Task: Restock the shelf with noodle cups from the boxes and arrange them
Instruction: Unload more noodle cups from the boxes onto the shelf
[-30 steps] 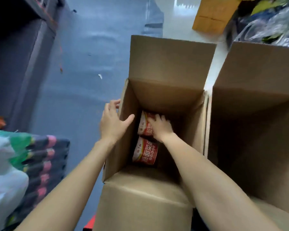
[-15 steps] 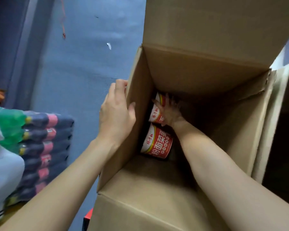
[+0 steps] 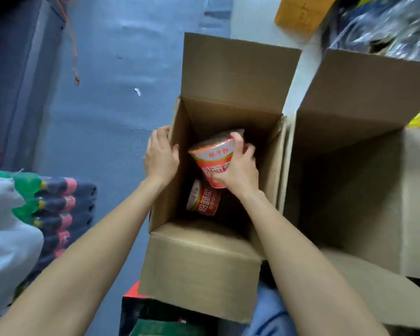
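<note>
Inside the open cardboard box [image 3: 218, 251], the right hand [image 3: 238, 173] grips a red-and-white noodle cup [image 3: 214, 154], fingers curled over its rim and side. The cup is tilted and sits partway up the box interior, below the top edge. A second noodle cup [image 3: 203, 198] lies on its side lower down, just beneath the held one. No other cups show in this box, so it appears nearly emptied.

The left hand [image 3: 160, 156] grasps the left box wall [image 3: 170, 170], fingers outside and thumb hooked over the top edge, steadying it.

Status, as judged: unloading is well along for this box; one cup is being extracted and one is left. The shelf to be stocked cannot be identified with certainty, so placement and arranging remain to be done.

Clearance: the raised rear flap [image 3: 238, 73] stands behind the opening, and a neighbouring open box [image 3: 364, 166] touches the right wall. The straight-up path is open. Packed drink bottles [image 3: 58, 204] lie well apart at left, with bare grey floor [image 3: 112, 105] between.
</note>
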Available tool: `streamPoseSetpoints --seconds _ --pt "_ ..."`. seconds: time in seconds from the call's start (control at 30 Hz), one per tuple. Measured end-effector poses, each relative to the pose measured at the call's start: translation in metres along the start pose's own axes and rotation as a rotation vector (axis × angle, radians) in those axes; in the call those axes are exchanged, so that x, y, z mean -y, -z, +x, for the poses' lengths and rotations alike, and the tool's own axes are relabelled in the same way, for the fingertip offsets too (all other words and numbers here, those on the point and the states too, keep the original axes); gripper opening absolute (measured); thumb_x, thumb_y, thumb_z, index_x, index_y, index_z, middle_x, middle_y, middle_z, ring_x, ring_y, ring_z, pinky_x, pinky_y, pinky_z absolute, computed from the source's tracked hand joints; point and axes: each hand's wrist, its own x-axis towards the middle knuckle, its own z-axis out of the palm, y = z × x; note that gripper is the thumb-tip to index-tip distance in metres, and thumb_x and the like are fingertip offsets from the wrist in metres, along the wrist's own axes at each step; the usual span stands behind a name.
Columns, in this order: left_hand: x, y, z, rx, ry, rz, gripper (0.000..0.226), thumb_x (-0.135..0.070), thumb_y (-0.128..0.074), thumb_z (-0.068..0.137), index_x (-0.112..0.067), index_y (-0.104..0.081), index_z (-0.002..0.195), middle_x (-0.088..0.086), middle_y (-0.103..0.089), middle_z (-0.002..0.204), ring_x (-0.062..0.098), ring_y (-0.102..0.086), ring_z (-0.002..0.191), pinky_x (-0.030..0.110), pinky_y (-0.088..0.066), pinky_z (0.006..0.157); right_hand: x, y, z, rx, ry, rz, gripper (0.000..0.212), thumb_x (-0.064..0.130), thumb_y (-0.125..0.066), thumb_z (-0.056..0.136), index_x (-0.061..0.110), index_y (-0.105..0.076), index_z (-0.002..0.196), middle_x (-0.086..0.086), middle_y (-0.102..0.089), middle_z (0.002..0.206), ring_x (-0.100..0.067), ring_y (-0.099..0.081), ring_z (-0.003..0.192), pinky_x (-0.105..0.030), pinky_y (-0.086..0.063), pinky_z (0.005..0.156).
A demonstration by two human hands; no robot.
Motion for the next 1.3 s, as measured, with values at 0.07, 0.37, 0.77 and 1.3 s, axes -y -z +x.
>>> streamPoseSetpoints --seconds 0.07,0.37,0.77,1.3 --pt "-0.012 0.014 -0.008 0.025 0.017 -0.084 0.057 -0.032 -0.054 0.092 -0.011 -0.037 0.142 0.016 -0.049 0.128 0.034 -0.043 0.121 0.045 -0.034 0.100 0.017 0.035 -0.032 -0.111 0.034 0.120 0.102 0.051 -0.081 0.064 0.034 -0.012 0.138 -0.012 -0.030 0.135 -0.035 -0.048 0.119 -0.048 -0.051 0.088" --pt "-0.156 0.137 -0.085 0.741 -0.135 -0.916 0.084 -0.085 -0.053 0.060 -0.042 -0.044 0.132 -0.012 -0.060 0.122 0.007 -0.062 0.107 0.033 -0.050 0.089 0.017 0.202 -0.161 -0.296 0.166 0.820 0.114 0.028 -0.092 0.051 0.045 -0.017 0.136 -0.001 -0.039 0.140 -0.010 -0.051 0.124 -0.026 -0.051 0.091" --pt "-0.408 0.143 -0.207 0.856 -0.696 -1.256 0.062 -0.041 -0.065 0.081 -0.033 -0.037 0.135 0.002 -0.054 0.135 0.009 -0.059 0.115 0.028 -0.053 0.089 -0.046 0.378 -0.280 -1.130 -0.010 0.324 0.092 0.051 -0.066 0.081 0.019 -0.018 0.152 -0.004 -0.035 0.148 -0.012 -0.035 0.136 -0.036 -0.035 0.112" --pt "-0.500 0.155 -0.290 0.774 -1.046 -1.249 0.061 -0.021 -0.067 0.088 -0.032 -0.035 0.138 -0.019 -0.048 0.133 0.000 -0.053 0.118 0.033 -0.051 0.096 -0.064 0.464 -0.345 -1.517 -0.085 0.245 0.090 0.049 -0.073 0.077 0.016 -0.030 0.148 0.003 -0.037 0.141 -0.013 -0.042 0.130 -0.018 -0.042 0.101"
